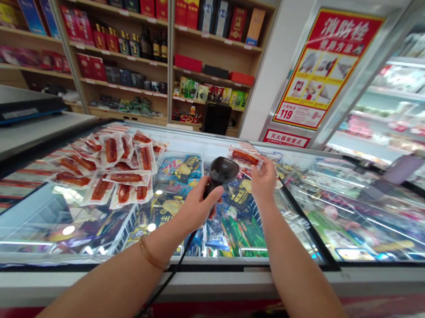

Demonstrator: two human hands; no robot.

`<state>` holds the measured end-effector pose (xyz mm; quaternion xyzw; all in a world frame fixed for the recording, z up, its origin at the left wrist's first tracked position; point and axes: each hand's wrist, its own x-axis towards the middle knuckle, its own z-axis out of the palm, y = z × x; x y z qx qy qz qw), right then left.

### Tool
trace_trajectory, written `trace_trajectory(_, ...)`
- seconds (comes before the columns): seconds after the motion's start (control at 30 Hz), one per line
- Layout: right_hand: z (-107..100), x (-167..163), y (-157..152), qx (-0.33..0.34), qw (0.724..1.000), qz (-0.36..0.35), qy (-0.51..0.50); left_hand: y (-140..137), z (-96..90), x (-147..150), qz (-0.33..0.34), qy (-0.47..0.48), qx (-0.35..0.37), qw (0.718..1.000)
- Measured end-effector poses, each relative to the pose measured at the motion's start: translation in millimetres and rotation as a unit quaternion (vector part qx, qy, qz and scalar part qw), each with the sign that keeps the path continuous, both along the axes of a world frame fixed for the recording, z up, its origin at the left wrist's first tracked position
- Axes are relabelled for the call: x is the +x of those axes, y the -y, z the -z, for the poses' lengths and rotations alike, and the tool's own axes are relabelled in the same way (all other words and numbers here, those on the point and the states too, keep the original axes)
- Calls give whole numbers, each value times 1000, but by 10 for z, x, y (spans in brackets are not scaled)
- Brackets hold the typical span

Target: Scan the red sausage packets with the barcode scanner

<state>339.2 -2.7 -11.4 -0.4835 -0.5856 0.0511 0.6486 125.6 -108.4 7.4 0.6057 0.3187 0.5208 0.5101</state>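
Observation:
My left hand [201, 205] is wrapped round the handle of a black corded barcode scanner [223, 170] above the chest freezer's glass. In my right hand [264, 179] is a clear vacuum pack of reddish-brown sausage [244, 157], pinched at its right end. This pack lies just beyond the scanner's head, up and to the right of it. More packs of the same kind lie in a loose pile [112, 150] on the glass to the left. The scanner's cord [172, 274] runs down past my left wrist.
Under the glass lid, wire baskets hold colourful ice-cream packets [241, 231]. A black-framed edge [304, 218] crosses the freezer top on the right, with a purple bottle [404, 167] beyond. A counter with a black flat device [9, 104] stands left. Stocked shelves [216, 40] line the back.

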Motion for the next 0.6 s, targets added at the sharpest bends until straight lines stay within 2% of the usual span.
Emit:
trace_trajectory(0.13,38,-5,1,-17,1000,4,-6,-16,40,19,-20,-4,-13,1000)
trace_trajectory(0.23,115,-56,-1,-29,999,1,-26,-16,2,42,-63,14,-44,997)
trace_trajectory(0.33,191,-188,-16,-78,996,29,-17,11,-155,0,-102,79,-103,986)
trace_trajectory(0.43,191,-428,-33,-121,992,43,-13,61,-364,-193,-115,147,-135,973)
trace_trajectory(0.5,130,-658,-32,-130,991,4,-23,98,-464,-421,-135,165,-128,969)
trace_trajectory(0.6,-29,-1118,-15,-129,984,-119,-24,149,-514,-875,-196,179,-92,960)
